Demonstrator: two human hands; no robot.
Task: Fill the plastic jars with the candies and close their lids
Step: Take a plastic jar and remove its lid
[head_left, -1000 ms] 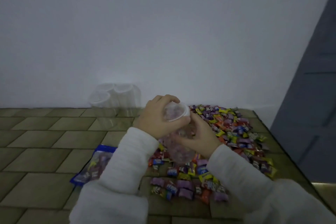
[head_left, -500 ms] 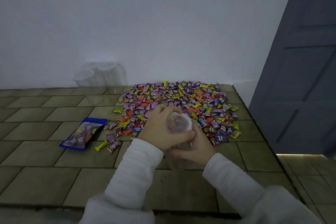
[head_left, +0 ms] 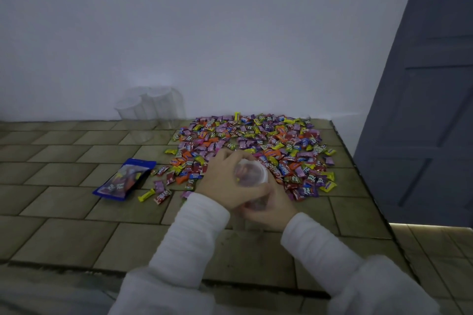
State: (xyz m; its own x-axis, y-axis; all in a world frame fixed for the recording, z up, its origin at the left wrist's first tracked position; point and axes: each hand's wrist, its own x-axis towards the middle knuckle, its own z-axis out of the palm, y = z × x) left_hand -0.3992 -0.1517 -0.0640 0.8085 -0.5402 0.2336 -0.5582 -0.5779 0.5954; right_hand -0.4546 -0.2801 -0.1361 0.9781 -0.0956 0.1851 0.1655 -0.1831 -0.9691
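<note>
Candy-filled jar is held at the near edge of the candy pile: left hand is curled over its lid, right hand is wrapped round its body. Empty jars are grouped left of the pile, behind a blue packet.

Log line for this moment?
left hand: grips lid | right hand: holds candy-filled jar | candy pile: behind
</note>
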